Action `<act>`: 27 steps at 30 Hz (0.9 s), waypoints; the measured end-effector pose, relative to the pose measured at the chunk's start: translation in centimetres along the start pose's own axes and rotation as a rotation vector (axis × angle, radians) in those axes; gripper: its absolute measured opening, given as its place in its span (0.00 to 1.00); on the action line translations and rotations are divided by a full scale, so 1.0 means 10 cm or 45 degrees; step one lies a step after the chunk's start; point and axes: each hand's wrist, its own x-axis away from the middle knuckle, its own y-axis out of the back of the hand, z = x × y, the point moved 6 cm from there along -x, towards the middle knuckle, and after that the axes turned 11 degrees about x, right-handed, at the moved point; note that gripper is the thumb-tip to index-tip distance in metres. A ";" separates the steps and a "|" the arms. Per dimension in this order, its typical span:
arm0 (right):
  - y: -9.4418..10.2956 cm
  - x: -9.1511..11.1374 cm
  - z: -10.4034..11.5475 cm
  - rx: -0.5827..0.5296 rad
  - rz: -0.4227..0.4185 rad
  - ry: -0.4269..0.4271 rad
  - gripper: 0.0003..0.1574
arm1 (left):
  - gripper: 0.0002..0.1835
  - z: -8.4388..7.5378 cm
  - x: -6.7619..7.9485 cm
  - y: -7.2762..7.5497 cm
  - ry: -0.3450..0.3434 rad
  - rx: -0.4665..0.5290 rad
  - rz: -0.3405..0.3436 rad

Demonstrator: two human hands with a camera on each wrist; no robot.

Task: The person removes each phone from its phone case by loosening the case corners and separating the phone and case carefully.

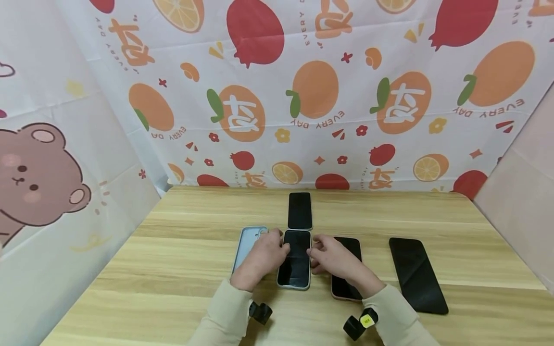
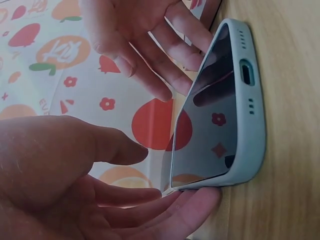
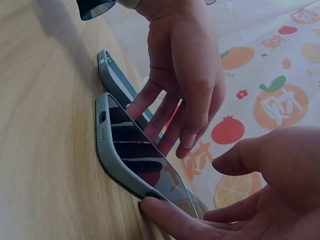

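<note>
The left hand [image 1: 265, 253] and right hand [image 1: 333, 257] flank a phone [image 1: 294, 259] at 9 and 3 o'clock, loosely open, their fingertips touching its sides and their thumbs clear of the screen. The phone lies screen up near the middle of the bench [image 1: 173, 278], its dark, glossy glass mirroring fingers and printed fruit. A pale bluish-grey case [image 2: 249, 140] with rounded corners surrounds it; the end at 6 o'clock has an oblong port opening and small slots.

From it, an upper phone [image 1: 300, 210] sits close at 12 o'clock, a light blue case [image 1: 247, 242] near 10, partly behind the left hand, and a pink-edged phone [image 1: 344, 288] and a larger dark slab [image 1: 417, 274] toward 3. The backdrop [image 1: 259, 168] repeats "EVERY DAY" and Chinese characters; a yellow wrist label [image 1: 367, 321] is too small to read.
</note>
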 end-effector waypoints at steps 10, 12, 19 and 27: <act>0.01 0.00 -0.01 -0.033 -0.011 0.008 0.37 | 0.22 0.00 0.01 -0.01 0.023 0.057 0.045; 0.01 0.00 0.00 -0.038 -0.009 0.013 0.37 | 0.22 -0.01 0.02 0.00 -0.002 0.055 0.035; 0.02 0.00 -0.01 -0.046 -0.004 0.020 0.36 | 0.21 -0.03 0.03 0.03 -0.048 0.089 0.030; 0.03 0.01 0.01 -0.014 -0.004 0.023 0.37 | 0.27 0.03 -0.01 0.02 -0.005 0.262 0.044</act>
